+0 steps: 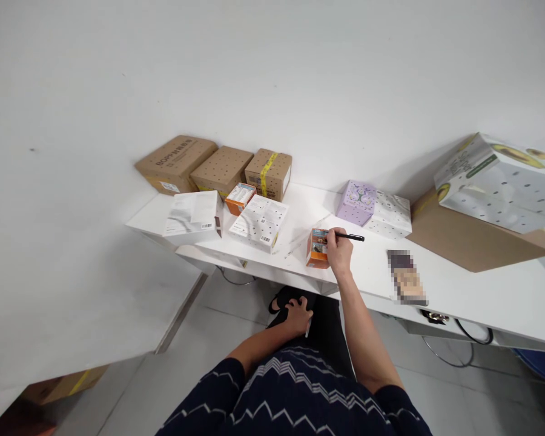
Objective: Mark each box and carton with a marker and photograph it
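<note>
My right hand (339, 251) is closed around a black pen (350, 237), whose tip rests on the top of a small orange box (317, 249) standing on the white table (458, 284). My left hand (298, 317) rests low on my lap, below the table edge, fingers curled around a small white object that I cannot make out. Both forearms come out of dark zigzag-patterned sleeves.
Three brown cardboard boxes (222, 166) line the far left by the wall. Nearer lie white boxes (194, 217), (260, 221) and a small orange-white box (240, 197). A lilac box (356, 203), a white dotted box (390, 213) and a big avocado-printed carton (499, 181) stand right.
</note>
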Demonstrator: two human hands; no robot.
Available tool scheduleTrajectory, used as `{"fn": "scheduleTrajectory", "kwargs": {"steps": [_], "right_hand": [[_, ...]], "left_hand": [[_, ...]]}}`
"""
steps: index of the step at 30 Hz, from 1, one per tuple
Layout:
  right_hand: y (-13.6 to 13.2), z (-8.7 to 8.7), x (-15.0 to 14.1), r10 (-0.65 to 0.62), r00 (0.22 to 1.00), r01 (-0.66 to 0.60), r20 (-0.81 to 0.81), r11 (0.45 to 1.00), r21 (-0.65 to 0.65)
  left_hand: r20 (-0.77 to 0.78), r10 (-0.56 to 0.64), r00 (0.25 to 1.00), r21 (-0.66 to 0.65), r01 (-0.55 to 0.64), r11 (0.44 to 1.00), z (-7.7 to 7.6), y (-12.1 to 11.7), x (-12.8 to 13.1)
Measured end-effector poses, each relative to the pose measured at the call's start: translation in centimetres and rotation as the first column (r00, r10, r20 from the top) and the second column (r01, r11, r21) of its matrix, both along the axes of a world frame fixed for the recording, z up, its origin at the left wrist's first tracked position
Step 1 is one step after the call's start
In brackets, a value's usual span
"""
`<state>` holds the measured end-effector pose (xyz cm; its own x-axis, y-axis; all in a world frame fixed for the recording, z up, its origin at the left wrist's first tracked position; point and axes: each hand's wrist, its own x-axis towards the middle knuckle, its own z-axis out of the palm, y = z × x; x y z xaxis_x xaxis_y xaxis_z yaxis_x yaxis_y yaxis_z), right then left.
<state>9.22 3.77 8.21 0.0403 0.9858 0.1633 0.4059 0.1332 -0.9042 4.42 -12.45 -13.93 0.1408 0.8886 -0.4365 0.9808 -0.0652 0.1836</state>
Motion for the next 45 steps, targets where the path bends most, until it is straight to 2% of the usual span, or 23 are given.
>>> {"fn": "scheduleTrajectory", "kwargs": {"steps": [2,5,7,9,11,14,16,19,21,23,26,29,31,32,34,37,41,43,45], "right_hand": [[-0.1,0.0,0.0,-0.017,0.992,0.015,-0.129,1.000,-0.014],[-0.1,-0.3,0.7,-0.089,0.933,0.088,-0.348,0.996,-0.018],[0.1,-1.1,1.9,-0.144,0.922,0.160,-0.359,0.987,0.014],[0.3,-2.2,3.8,-0.159,0.970,0.181,-0.182,0.978,0.109],[0.6,-3.5,5.8,-0.111,0.981,0.078,0.160,0.977,0.200],[0.9,-4.9,8.0,-0.018,0.863,-0.074,0.504,0.984,0.161],[0.8,-5.3,8.5,0.007,0.777,-0.082,0.629,0.993,0.091],[0.5,-5.4,8.3,0.050,0.601,-0.075,0.798,0.997,-0.006],[0.4,-5.3,8.3,0.071,0.560,-0.081,0.826,0.996,-0.032],[0.2,-5.1,9.1,0.040,0.568,-0.040,0.822,0.999,-0.021],[-0.1,-4.7,12.1,-0.140,0.587,0.160,0.797,0.986,0.055],[-0.1,-4.1,16.4,-0.312,0.542,0.414,0.780,0.907,0.075],[0.1,-3.9,19.0,-0.306,0.551,0.522,0.776,0.852,-0.035],[0.2,-3.8,19.9,-0.274,0.575,0.534,0.771,0.840,-0.100],[0.3,-3.7,20.9,-0.210,0.622,0.500,0.754,0.848,-0.176],[0.0,-3.8,20.4,-0.218,0.623,0.470,0.751,0.872,-0.136],[-1.2,-3.8,19.1,-0.268,0.617,0.488,0.740,0.868,-0.093],[-2.1,-3.6,18.9,-0.277,0.694,0.460,0.665,0.880,-0.114],[-3.0,-3.2,18.7,-0.313,0.840,0.425,0.443,0.887,-0.179]], "left_hand": [[-0.014,0.003,1.000,-0.009,-0.003,1.000,0.0,0.1,0.2],[-0.034,-0.005,0.999,-0.031,0.004,1.000,0.2,-0.1,0.5],[-0.038,-0.028,0.999,-0.049,0.026,0.998,0.2,-0.4,0.6],[-0.034,-0.058,0.998,-0.064,0.056,0.996,0.3,-0.8,0.6],[-0.024,-0.083,0.996,-0.074,0.081,0.994,0.4,-1.2,0.5],[0.002,-0.104,0.995,-0.075,0.104,0.992,0.7,-1.5,0.2],[0.023,-0.120,0.992,-0.076,0.122,0.990,0.9,-1.6,-0.1],[0.042,-0.097,0.994,-0.098,0.101,0.990,1.2,-1.7,-0.5],[0.042,-0.019,0.999,-0.128,0.024,0.991,1.3,-1.7,-0.7],[0.036,0.069,0.997,-0.155,-0.063,0.986,1.3,-1.6,-0.8],[0.030,0.117,0.993,-0.181,-0.110,0.977,1.1,-1.5,-0.9],[0.022,0.108,0.994,-0.190,-0.102,0.976,1.1,-1.3,-0.9],[0.011,0.104,0.994,-0.194,-0.100,0.976,1.2,-1.2,-0.8],[0.005,0.103,0.995,-0.195,-0.100,0.976,1.3,-1.1,-0.8],[0.001,0.097,0.995,-0.198,-0.095,0.976,1.4,-1.0,-0.7],[0.001,0.091,0.996,-0.206,-0.088,0.974,1.7,-1.0,-0.7],[0.009,0.094,0.996,-0.205,-0.090,0.975,2.0,-1.1,-0.7],[0.021,0.096,0.995,-0.197,-0.090,0.976,2.0,-1.2,-0.8],[0.027,0.101,0.995,-0.199,-0.093,0.976,2.0,-1.2,-0.8]]}}
